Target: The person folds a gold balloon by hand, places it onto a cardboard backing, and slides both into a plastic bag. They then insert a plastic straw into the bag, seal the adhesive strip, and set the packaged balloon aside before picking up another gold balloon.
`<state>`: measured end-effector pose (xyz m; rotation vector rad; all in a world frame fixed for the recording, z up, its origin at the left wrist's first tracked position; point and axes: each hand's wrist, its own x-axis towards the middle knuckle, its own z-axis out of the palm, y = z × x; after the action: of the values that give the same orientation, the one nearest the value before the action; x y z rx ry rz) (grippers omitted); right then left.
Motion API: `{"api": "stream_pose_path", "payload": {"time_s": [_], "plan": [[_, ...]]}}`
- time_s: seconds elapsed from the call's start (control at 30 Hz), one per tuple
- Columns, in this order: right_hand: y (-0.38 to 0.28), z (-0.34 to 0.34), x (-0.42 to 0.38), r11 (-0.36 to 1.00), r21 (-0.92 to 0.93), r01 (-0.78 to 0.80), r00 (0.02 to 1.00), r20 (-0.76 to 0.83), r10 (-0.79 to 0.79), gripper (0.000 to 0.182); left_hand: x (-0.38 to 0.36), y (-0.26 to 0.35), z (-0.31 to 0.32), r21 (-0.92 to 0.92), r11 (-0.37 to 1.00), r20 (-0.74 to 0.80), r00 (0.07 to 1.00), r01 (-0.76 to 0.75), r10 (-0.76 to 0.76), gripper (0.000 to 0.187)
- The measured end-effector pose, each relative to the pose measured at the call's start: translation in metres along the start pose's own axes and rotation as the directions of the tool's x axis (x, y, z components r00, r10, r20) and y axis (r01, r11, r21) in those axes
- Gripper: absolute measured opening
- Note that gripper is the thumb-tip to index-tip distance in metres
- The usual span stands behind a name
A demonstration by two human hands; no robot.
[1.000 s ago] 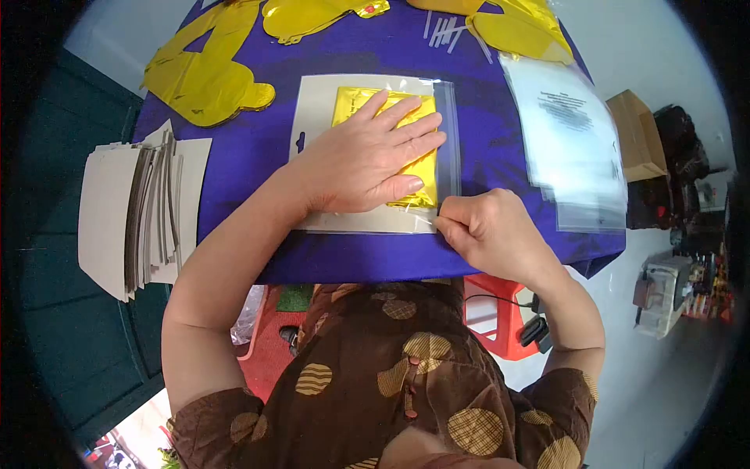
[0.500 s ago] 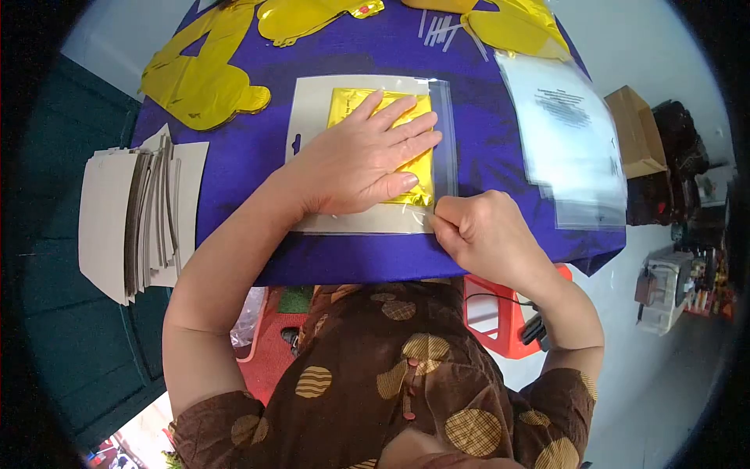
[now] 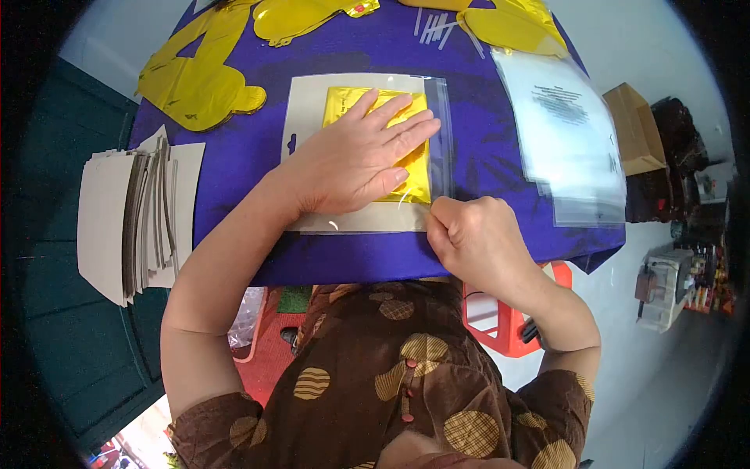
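Observation:
A clear plastic bag [image 3: 441, 156] with a pale card [image 3: 308, 109] inside lies on the purple cloth in front of me. Over the card is a folded gold foil piece [image 3: 418, 176], also under the plastic. My left hand [image 3: 359, 152] rests flat on the foil piece, its fingers spread and pointing up to the right. At the bag's lower right corner my right hand [image 3: 476, 234] is closed, thumb and curled fingers pinching the bag's edge. The fingertips of that hand are partly hidden.
Gold foil shapes [image 3: 195, 90] lie at the table's far side, near thin white strips [image 3: 433, 30]. Clear printed bags [image 3: 562, 117] are stacked at the right. Pale cards [image 3: 105, 219] stand at the left edge. Beyond the table are a cardboard box [image 3: 633, 129] and a red stool [image 3: 512, 332].
My right hand has shifted slightly left and down along the bag's corner. The left hand's thumb has drawn in a little, and the whole view has moved slightly.

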<state>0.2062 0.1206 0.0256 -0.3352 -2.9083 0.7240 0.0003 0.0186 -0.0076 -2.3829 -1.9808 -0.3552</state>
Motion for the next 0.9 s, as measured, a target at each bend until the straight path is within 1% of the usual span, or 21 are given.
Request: {"api": "stream_pose_path", "payload": {"time_s": [0.1, 0.3, 0.57, 0.6, 0.7, 0.77, 0.8, 0.87, 0.9], "plan": [[0.000, 0.003, -0.002, 1.000, -0.017, 0.002, 1.000, -0.023, -0.003, 0.017, 0.000, 0.002, -0.003, 0.012, 1.000, 0.011, 1.000, 0.003, -0.003, 0.074], [-0.002, 0.003, -0.003, 0.999, -0.044, -0.007, 1.000, -0.014, 0.007, 0.017, 0.000, 0.002, 0.001, 0.013, 1.000, -0.028, 1.000, 0.003, -0.003, 0.076], [0.002, -0.004, -0.016, 0.999, 0.018, -0.045, 0.999, 0.013, 0.044, 0.017, 0.000, 0.002, -0.001, 0.031, 0.999, -0.009, 1.000, -0.015, 0.015, 0.085], [0.005, -0.007, -0.019, 0.999, 0.030, -0.044, 0.999, 0.016, 0.043, 0.018, 0.000, 0.002, 0.000, 0.032, 0.999, -0.009, 1.000, -0.016, 0.016, 0.085], [0.016, -0.038, -0.028, 0.997, 0.030, -0.068, 0.984, 0.169, 0.062, 0.017, -0.001, 0.002, -0.001, 0.035, 0.999, -0.019, 1.000, -0.024, 0.025, 0.087], [0.025, -0.061, -0.037, 0.994, -0.044, -0.100, 0.979, 0.175, 0.106, 0.016, -0.001, 0.002, 0.000, 0.023, 1.000, -0.025, 0.999, -0.021, 0.022, 0.088], [0.027, -0.069, -0.040, 0.982, -0.100, -0.157, 0.973, 0.157, 0.172, 0.014, -0.001, 0.002, -0.001, 0.017, 1.000, -0.029, 0.999, -0.019, 0.019, 0.089], [0.023, -0.065, -0.034, 0.996, -0.083, 0.045, 0.999, -0.006, -0.045, 0.014, -0.002, 0.001, 0.001, 0.018, 1.000, -0.037, 0.999, -0.020, 0.021, 0.089], [0.022, -0.061, -0.030, 0.986, -0.086, 0.144, 0.984, -0.092, -0.152, 0.014, -0.001, 0.001, 0.001, 0.020, 1.000, -0.041, 0.999, -0.023, 0.024, 0.089]]}}
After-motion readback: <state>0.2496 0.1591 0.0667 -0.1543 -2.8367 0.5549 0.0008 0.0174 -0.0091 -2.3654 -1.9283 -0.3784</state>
